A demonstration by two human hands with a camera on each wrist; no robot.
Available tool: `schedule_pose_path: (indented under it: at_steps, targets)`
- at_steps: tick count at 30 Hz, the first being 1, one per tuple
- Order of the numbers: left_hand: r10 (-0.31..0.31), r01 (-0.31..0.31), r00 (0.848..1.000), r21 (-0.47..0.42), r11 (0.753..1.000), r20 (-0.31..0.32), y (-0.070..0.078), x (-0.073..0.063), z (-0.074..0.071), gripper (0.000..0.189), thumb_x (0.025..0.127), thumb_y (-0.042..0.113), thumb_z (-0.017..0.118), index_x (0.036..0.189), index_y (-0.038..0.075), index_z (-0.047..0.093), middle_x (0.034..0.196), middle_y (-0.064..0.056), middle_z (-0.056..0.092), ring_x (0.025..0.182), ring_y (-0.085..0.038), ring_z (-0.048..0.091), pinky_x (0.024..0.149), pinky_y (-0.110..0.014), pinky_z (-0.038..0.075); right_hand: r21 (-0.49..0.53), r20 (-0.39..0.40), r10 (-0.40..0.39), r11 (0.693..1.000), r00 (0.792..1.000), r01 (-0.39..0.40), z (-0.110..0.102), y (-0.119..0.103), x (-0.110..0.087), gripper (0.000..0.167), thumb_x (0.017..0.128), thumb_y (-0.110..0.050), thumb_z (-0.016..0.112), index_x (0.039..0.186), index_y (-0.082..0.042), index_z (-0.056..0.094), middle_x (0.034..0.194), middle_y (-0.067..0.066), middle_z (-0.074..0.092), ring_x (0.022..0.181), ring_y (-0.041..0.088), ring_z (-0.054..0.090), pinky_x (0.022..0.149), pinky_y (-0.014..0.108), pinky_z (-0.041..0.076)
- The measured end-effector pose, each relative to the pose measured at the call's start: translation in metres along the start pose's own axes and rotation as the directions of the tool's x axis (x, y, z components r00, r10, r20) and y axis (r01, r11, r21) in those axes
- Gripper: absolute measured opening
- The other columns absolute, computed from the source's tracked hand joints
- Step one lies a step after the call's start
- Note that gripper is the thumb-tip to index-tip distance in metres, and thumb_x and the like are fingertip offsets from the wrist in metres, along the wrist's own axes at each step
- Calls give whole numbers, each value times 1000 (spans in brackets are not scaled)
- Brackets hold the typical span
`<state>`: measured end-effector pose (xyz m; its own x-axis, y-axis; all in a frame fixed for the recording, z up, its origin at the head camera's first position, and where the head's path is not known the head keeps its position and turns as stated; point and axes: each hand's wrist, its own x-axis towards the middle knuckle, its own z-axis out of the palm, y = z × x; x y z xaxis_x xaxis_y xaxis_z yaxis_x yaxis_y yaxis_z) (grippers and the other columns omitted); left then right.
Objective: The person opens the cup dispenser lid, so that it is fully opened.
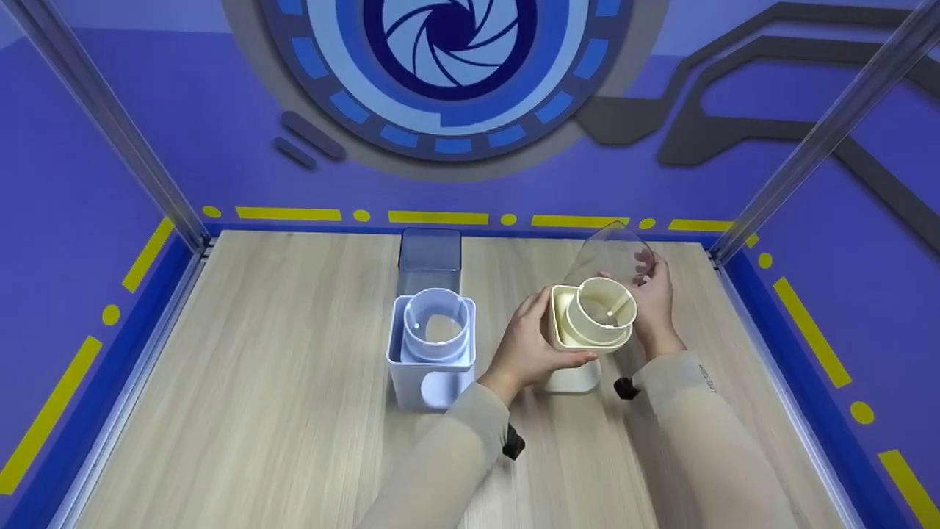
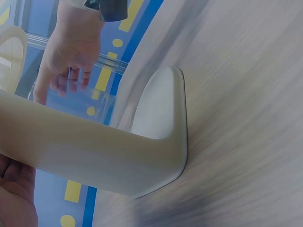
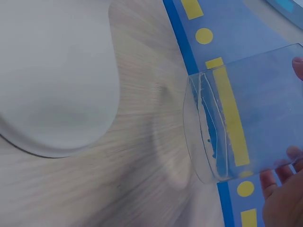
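My left hand (image 1: 525,345) grips the side of a cream plastic pet feeder stand (image 1: 554,316), thumb along its near edge. A round collar (image 1: 626,317) sits in the stand's top. The foot rests on the table, as the left wrist view shows beneath the cream body (image 2: 94,146). Behind and right of it, my right hand (image 1: 656,301) holds a clear see-through container (image 1: 606,250) by its side. In the right wrist view this container (image 3: 265,109) is tilted and raised off the table, fingertips (image 3: 267,182) curled at its edge.
A pale blue-white feeder stand (image 1: 411,386) of like shape stands left of my left hand. Directly behind it is a smoky translucent container (image 1: 429,257). The wooden tabletop (image 1: 279,382) is bounded by blue walls (image 1: 169,125) and metal rails.
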<state>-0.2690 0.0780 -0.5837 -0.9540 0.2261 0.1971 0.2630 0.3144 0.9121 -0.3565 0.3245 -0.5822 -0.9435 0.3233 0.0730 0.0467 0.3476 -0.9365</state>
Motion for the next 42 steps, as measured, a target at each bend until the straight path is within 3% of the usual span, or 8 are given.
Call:
schedule_pose_path:
  at_steps: [5, 13, 19, 25, 30, 34, 39, 42]
  targets:
    - [5, -5, 1000, -2, 1000, -5, -1, 0, 0, 134, 67, 53, 108, 176, 12, 41, 169, -10, 55, 156, -27, 54, 135, -41, 44, 23, 24, -9, 1000, 1000, 9, 3, 5, -3, 99, 94, -26, 93, 172, -9, 35, 164, 12, 50, 133, 23, 49, 114, 34, 44]
    - [15, -15, 1000, 8, 1000, -9, 0, -1, 1, 133, 67, 53, 108, 175, 13, 42, 166, -10, 57, 154, -27, 56, 134, -41, 45, 108, 53, -3, 994, 999, -3, 7, 14, -7, 76, 104, 2, 66, 172, -3, 33, 166, 14, 46, 134, 20, 46, 112, 24, 39]
    - [24, -24, 1000, 1, 1000, -19, -1, -1, 3, 133, 67, 53, 108, 175, 13, 42, 165, -10, 57, 154, -27, 57, 134, -42, 45, 101, 77, -39, 994, 996, 31, 7, 23, -12, 63, 115, -4, 49, 174, 0, 29, 172, 21, 43, 152, 33, 41, 132, 41, 33]
    - [32, -32, 999, 4, 999, -19, -4, -1, 2, 132, 67, 54, 108, 174, 12, 43, 166, -10, 57, 155, -27, 56, 134, -41, 45, 70, 136, -78, 995, 988, 69, 6, 26, -17, 82, 113, -13, 64, 179, -4, 17, 180, 21, 34, 168, 41, 32, 144, 53, 22]
    - [59, -59, 998, 10, 998, -23, -4, 0, 0, 131, 67, 51, 109, 174, 12, 43, 164, -11, 58, 152, -26, 57, 133, -41, 47, 52, 177, -79, 996, 981, 70, 6, 23, -17, 89, 113, -16, 64, 181, -9, 7, 185, 19, 26, 172, 42, 26, 146, 56, 17]
    - [70, -70, 997, -27, 997, -19, -2, 0, 1, 130, 68, 48, 109, 174, 15, 42, 166, -10, 57, 153, -26, 56, 134, -43, 46, 50, 171, -80, 996, 982, 73, 6, 23, -18, 93, 111, -12, 65, 181, -10, 4, 181, 24, 27, 166, 47, 29, 145, 58, 19]
    - [33, -33, 999, -89, 995, -4, 2, -7, 1, 142, 68, 47, 110, 180, 19, 28, 181, -8, 41, 168, -28, 40, 141, -51, 35, 53, 167, -38, 998, 985, 30, 0, 25, -21, 103, 109, -9, 70, 182, -12, -4, 179, 26, 25, 164, 44, 30, 144, 57, 22]
    - [48, -50, 998, -75, 996, -29, 8, -10, -4, 144, 67, 50, 109, 181, 25, 26, 184, -6, 36, 171, -28, 35, 141, -55, 33, 24, 150, -38, 999, 988, 35, -5, 23, -20, 107, 106, -10, 75, 182, -12, -2, 180, 26, 28, 163, 43, 33, 141, 58, 29]
